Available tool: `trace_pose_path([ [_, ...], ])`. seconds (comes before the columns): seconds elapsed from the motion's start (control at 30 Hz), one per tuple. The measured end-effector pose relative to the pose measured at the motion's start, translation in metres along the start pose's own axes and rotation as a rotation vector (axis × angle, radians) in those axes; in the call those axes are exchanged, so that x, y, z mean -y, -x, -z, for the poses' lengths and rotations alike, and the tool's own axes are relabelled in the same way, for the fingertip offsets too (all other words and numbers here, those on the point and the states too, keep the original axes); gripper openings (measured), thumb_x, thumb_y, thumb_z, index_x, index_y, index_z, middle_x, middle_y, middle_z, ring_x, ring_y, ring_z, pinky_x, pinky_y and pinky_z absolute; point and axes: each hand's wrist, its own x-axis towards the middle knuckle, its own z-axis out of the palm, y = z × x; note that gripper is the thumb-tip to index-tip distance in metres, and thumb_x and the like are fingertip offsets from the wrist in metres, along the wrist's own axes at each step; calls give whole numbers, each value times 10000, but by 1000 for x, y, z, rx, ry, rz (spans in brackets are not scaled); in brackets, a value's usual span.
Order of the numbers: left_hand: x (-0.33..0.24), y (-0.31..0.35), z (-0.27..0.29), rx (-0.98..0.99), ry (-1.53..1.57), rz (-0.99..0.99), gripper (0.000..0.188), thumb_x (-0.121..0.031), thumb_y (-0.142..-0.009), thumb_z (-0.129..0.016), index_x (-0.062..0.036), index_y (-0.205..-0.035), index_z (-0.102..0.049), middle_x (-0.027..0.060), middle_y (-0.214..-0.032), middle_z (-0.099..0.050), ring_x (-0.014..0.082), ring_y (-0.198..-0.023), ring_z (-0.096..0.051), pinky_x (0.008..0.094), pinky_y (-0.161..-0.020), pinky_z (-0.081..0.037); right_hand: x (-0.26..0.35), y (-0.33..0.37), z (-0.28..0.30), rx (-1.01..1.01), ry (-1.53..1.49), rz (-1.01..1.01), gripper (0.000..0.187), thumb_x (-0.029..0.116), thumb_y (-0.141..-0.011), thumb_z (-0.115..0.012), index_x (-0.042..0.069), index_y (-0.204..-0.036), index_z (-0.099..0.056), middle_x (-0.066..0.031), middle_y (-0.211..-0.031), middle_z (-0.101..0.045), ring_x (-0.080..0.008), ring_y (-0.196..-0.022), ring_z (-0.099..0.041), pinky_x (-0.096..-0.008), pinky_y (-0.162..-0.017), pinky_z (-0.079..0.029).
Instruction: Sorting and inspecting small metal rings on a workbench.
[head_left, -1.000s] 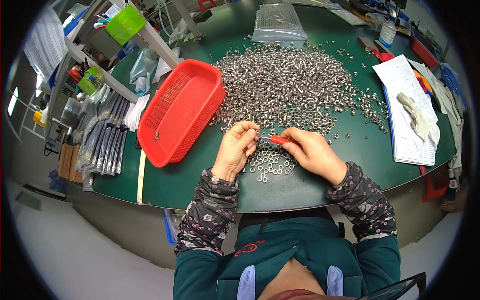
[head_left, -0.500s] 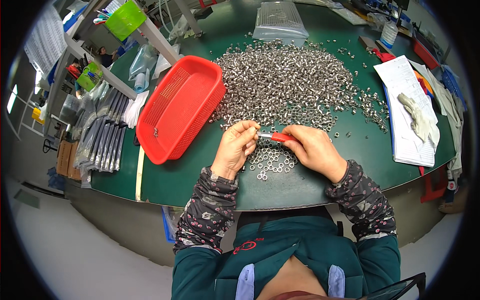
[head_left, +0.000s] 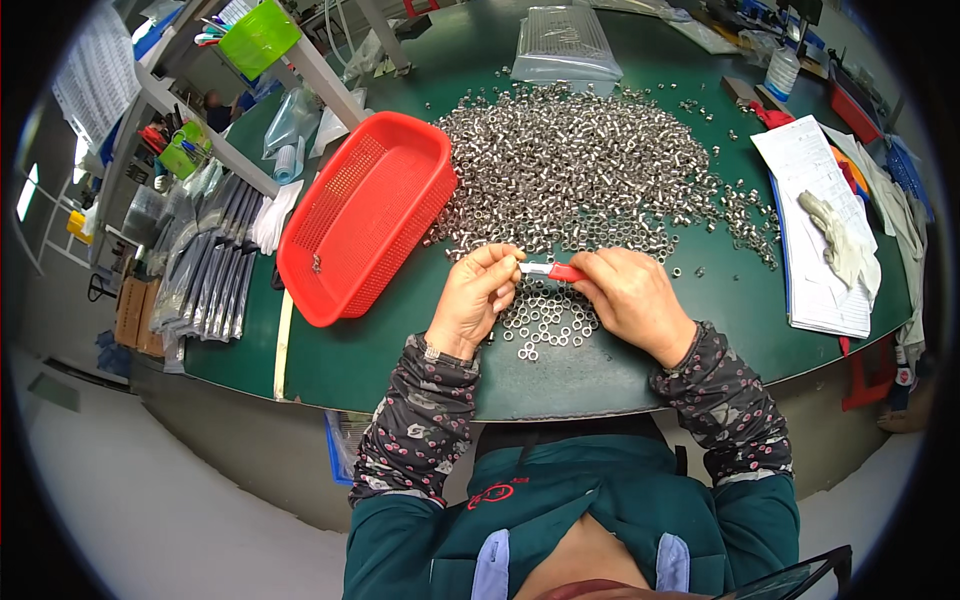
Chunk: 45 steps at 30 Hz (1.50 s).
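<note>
A pale floor (head_left: 150, 480) fills the lower left of the room, and above it the green bench (head_left: 340, 370) spreads wide, its surface smooth and its edges bowed by the lens. Grey shelf posts (head_left: 325, 85) slant over its left side, carrying two bright green holders (head_left: 258, 38) with pens and tools. On the middle of the bench lies a broad pile of small metal parts (head_left: 580, 160), thinning into strays at its right. A red perforated basket (head_left: 395, 255) sits just left of the pile, with a few bits inside. Bagged dark strips (head_left: 215, 290) lie farther left; papers (head_left: 810, 295) lie at the right, a pale glove (head_left: 840, 240) resting on them. A clear-wrapped flat stack (head_left: 566, 42) lies beyond the pile.

Both hands are over the near side of the bench. The right hand (head_left: 632, 300) has its fingers closed around the red handle of a bladed tool (head_left: 567, 273), the blade pointing left. The left hand (head_left: 475, 295) pinches a small piece (head_left: 519, 262) between thumb and forefinger at the blade's tip; its shape is too small to make out. Below the tool, loose metal rings (head_left: 540, 320) lie scattered on the green.
</note>
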Motion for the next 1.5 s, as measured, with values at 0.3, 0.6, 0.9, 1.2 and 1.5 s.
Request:
trace_pose_path([
  [0.3,-4,0,0,-6,-2,58,129,-93,-908,-587,-7,-1002,-608,16,-757,-591,33,-549,-452,152,-451,-348,0,0,2,8,79,58,207,98,-748,-687,36,-922,-594,-78,-721,-550,-259,-663,-565,-371,-600,-456],
  [0.6,-4,0,-1,11,2,57,127,-99,-908,-591,-11,-997,-611,17,-762,-592,32,-551,-456,152,-450,-351,-2,0,2,-53,151,119,208,102,-727,-698,45,-902,-603,-55,-712,-541,-229,-647,-551,-356,-584,-434],
  [0.9,-4,2,-4,-16,-6,51,134,-116,-915,-589,-8,-992,-611,17,-741,-588,35,-534,-453,154,-444,-357,-1,0,4,-40,163,139,225,99,-722,-701,40,-918,-608,-55,-723,-558,-226,-642,-559,-348,-581,-441],
  [1.2,0,1,-8,-49,-45,-18,137,-141,-928,-581,-10,-958,-609,-1,-705,-565,29,-515,-444,159,-433,-356,2,2,4,18,-127,-64,172,124,-794,-667,51,-932,-594,-101,-750,-604,-284,-693,-612,-389,-607,-494],
  [1.5,1,2,-13,-145,-180,-44,124,-136,-931,-574,-20,-923,-616,-12,-671,-554,18,-470,-425,145,-407,-336,3,3,1,-6,-108,-65,152,130,-803,-659,53,-915,-591,-99,-736,-595,-288,-691,-608,-400,-590,-486],
])
